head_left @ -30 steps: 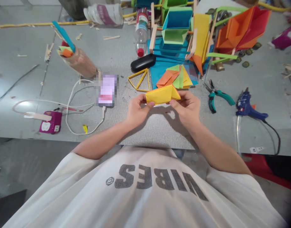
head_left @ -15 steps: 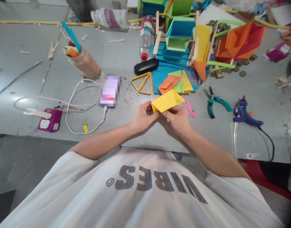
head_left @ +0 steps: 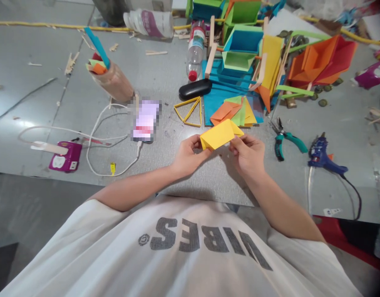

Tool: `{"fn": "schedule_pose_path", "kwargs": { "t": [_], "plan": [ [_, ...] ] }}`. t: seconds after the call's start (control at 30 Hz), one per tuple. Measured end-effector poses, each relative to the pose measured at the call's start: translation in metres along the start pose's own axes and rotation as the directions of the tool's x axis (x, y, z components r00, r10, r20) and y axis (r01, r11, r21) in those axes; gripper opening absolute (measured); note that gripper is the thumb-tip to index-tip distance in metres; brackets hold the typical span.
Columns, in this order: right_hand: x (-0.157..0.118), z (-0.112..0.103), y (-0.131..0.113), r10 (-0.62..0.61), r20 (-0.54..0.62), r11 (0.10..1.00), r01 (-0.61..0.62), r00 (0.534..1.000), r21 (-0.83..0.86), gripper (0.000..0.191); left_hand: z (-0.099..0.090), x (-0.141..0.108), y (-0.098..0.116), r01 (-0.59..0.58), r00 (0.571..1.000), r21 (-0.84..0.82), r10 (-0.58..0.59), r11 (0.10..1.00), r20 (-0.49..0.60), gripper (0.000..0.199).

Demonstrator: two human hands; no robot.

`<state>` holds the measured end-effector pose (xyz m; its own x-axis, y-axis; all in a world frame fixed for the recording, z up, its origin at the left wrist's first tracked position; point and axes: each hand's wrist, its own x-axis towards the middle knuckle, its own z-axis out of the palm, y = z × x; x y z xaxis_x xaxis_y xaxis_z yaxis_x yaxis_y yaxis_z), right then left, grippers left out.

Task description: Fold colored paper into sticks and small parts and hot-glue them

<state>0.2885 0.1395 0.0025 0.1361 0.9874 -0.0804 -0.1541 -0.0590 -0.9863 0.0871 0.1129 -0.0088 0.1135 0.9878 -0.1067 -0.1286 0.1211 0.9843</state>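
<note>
A folded piece of yellow paper [head_left: 219, 135] is held above the near part of the table, its ends creased into triangular flaps. My left hand [head_left: 190, 154] is closed on its left end, thumb below and fingers behind. At the right end, my right hand [head_left: 249, 154] pinches the edge between thumb and fingers. Just beyond the paper lie folded orange, green and yellow sheets [head_left: 229, 111] on a blue sheet [head_left: 213, 101]. A yellow triangular frame [head_left: 190, 112] sits to their left.
Green-handled pliers [head_left: 290, 140] and a blue glue gun [head_left: 324, 156] lie to the right. A phone [head_left: 146, 119] on a white cable, a black case [head_left: 195, 88], a plastic bottle [head_left: 195, 53] and a pen holder [head_left: 115, 82] stand or lie around. Coloured paper structures [head_left: 242, 45] fill the back.
My right hand has moved from beneath the yellow paper to its right end. The left hand keeps its hold. The whole view has shifted slightly.
</note>
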Motion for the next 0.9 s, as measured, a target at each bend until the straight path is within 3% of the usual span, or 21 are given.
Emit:
{"fn": "schedule_pose_path", "kwargs": {
  "t": [0.13,0.37,0.53,0.6,0.7,0.77,0.9],
  "plan": [
    [-0.003,0.002,0.003,0.013,-0.012,0.999,-0.014,1.000,-0.035,0.046,0.000,0.000,-0.002,0.035,0.999,-0.039,-0.034,0.999,0.026,0.048],
    [-0.022,0.015,0.002,0.146,0.146,0.981,-0.125,0.978,-0.148,0.044,0.001,-0.006,0.004,0.082,0.995,-0.083,-0.078,0.993,0.058,0.043],
    [-0.013,0.005,-0.002,0.077,0.078,0.984,-0.063,0.994,-0.168,0.056,-0.004,-0.004,0.004,0.092,0.992,-0.042,-0.088,0.995,0.091,0.049],
    [-0.009,-0.003,-0.005,0.021,0.059,0.979,-0.009,0.998,-0.202,0.054,-0.008,-0.003,0.004,0.006,0.995,0.043,-0.010,0.999,0.104,0.054],
    [-0.009,-0.009,-0.010,-0.132,0.145,0.929,0.174,0.981,-0.327,0.041,-0.016,0.000,0.010,-0.248,0.962,0.161,0.225,0.955,0.152,0.063],
    [-0.013,-0.008,-0.014,-0.260,0.272,0.855,0.351,0.927,-0.380,0.030,-0.019,0.001,0.014,-0.385,0.919,0.205,0.355,0.900,0.170,0.060],
    [-0.023,-0.003,-0.019,-0.398,0.433,0.738,0.563,0.809,-0.373,0.024,-0.021,0.000,0.019,-0.474,0.880,0.253,0.451,0.843,0.145,0.030]
  ]
}}
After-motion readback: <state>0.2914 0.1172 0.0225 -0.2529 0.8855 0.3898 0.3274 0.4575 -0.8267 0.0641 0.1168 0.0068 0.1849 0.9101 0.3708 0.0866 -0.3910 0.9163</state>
